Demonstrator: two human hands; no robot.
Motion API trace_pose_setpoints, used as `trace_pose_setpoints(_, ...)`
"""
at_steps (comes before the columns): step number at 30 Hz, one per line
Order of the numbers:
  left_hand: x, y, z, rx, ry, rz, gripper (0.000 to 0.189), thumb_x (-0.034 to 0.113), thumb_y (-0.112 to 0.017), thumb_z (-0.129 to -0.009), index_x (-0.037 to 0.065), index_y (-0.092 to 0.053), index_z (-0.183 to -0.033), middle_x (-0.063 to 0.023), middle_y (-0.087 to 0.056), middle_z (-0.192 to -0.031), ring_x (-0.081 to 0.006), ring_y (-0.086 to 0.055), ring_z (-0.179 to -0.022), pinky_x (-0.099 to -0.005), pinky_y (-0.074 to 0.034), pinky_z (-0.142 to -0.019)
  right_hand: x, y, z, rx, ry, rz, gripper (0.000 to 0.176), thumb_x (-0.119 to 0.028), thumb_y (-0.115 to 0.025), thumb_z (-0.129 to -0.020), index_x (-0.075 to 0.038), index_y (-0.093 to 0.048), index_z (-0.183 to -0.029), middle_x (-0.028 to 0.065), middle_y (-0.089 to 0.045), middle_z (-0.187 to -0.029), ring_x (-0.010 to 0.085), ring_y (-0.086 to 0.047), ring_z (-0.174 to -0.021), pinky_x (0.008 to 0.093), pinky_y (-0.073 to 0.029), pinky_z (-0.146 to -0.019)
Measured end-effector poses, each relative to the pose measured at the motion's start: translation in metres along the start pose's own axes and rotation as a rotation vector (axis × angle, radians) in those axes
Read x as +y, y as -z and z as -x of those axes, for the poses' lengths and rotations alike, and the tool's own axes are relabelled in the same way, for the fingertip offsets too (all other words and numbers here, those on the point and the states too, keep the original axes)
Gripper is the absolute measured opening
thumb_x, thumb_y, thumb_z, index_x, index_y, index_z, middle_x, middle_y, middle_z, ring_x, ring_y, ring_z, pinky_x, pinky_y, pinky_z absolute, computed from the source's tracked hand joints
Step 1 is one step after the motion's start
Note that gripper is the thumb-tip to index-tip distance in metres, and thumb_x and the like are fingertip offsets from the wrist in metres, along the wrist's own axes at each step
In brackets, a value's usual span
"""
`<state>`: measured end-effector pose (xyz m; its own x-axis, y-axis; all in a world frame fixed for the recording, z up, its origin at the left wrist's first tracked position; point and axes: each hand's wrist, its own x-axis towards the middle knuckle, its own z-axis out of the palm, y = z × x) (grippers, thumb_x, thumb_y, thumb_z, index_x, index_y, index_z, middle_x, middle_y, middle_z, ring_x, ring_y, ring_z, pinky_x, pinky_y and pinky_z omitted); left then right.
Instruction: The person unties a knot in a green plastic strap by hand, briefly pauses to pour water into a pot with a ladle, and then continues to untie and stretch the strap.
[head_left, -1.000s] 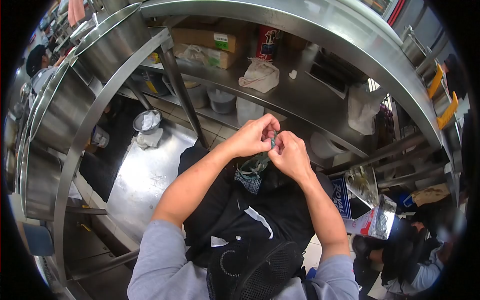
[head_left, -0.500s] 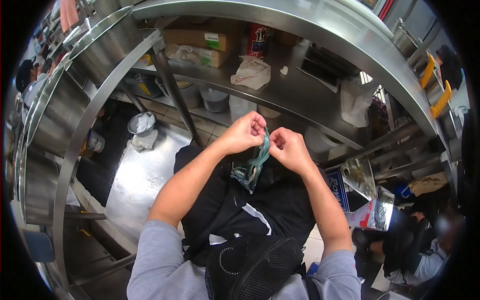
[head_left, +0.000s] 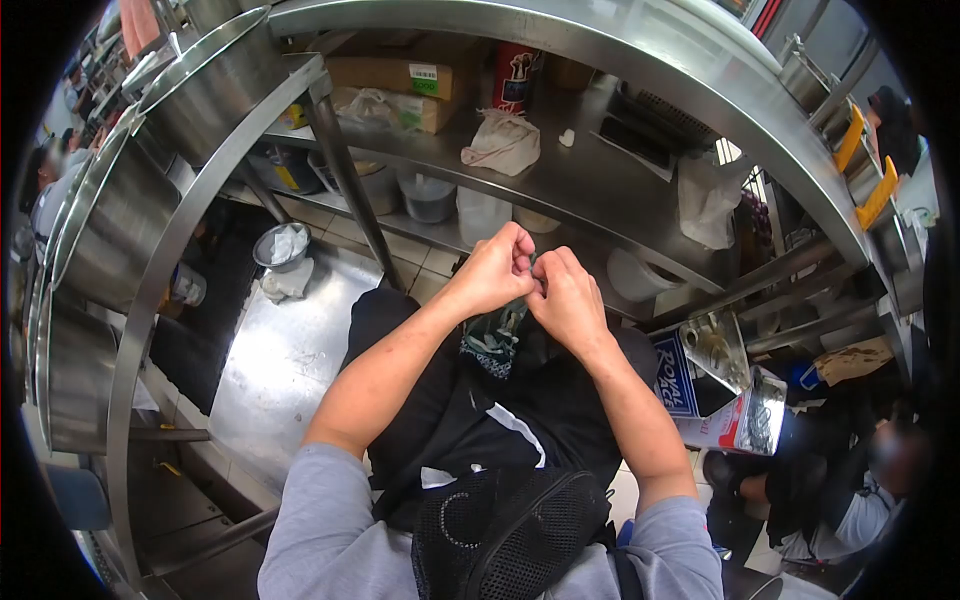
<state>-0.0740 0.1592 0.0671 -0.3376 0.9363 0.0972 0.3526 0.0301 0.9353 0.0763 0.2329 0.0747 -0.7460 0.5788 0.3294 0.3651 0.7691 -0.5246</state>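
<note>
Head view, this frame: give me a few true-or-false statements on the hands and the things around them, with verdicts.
1. The left hand and the right hand are pressed together, with the teal patterned cloth hanging from their fingers. True.
2. The cardboard box sits on the floor. False: it sits on the steel shelf.
3. The metal bowl on the floor holds something white. True.
4. The left hand rests flat on the steel shelf. False: it is raised, against the right hand.

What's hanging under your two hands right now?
A green patterned cloth hangs below the left hand and right hand, over black clothing. Its top end is hidden inside the grip.
</note>
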Motion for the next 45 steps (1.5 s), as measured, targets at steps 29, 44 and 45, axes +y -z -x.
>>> trace_pose_setpoints(29, -0.016, 0.003, -0.003, 0.107, -0.128, 0.108, 0.026, -0.002, -0.067, -0.077, 0.004, -0.055, -0.099, -0.001, -0.058, -0.086, -0.0101, -0.058, -0.078, -0.0278, -0.051, -0.071, 0.016, -0.012, -0.004, 0.052, -0.174, -0.392, 0.019, -0.004, -0.072, -0.081, 0.001, -0.064, -0.097, 0.0068, -0.069, -0.081, 0.0112, -0.065, -0.069, 0.0282, -0.054, -0.066)
trace_pose_setpoints(44, -0.024, 0.0, -0.005, -0.019, -0.03, 0.413, 0.053, -0.009, -0.066, -0.077, 0.008, -0.042, -0.121, -0.0017, -0.046, -0.1, -0.008, -0.049, -0.086, -0.0231, -0.047, -0.075, 0.044, 0.006, -0.008, -0.341, -0.435, -1.177, 0.015, -0.005, -0.071, -0.088, 0.0, -0.064, -0.1, 0.0053, -0.071, -0.093, 0.0125, -0.068, -0.083, 0.0269, -0.054, -0.075)
trace_pose_setpoints(45, -0.024, -0.001, -0.005, -0.008, -0.032, 0.383, 0.06, -0.01, -0.065, -0.076, 0.009, -0.039, -0.126, -0.0028, -0.045, -0.103, -0.0085, -0.049, -0.09, -0.0226, -0.046, -0.076, 0.04, 0.009, -0.009, -0.342, -0.436, -1.179, 0.015, -0.005, -0.071, -0.088, 0.0, -0.064, -0.1, 0.0053, -0.071, -0.093, 0.0125, -0.068, -0.083, 0.0269, -0.054, -0.075)
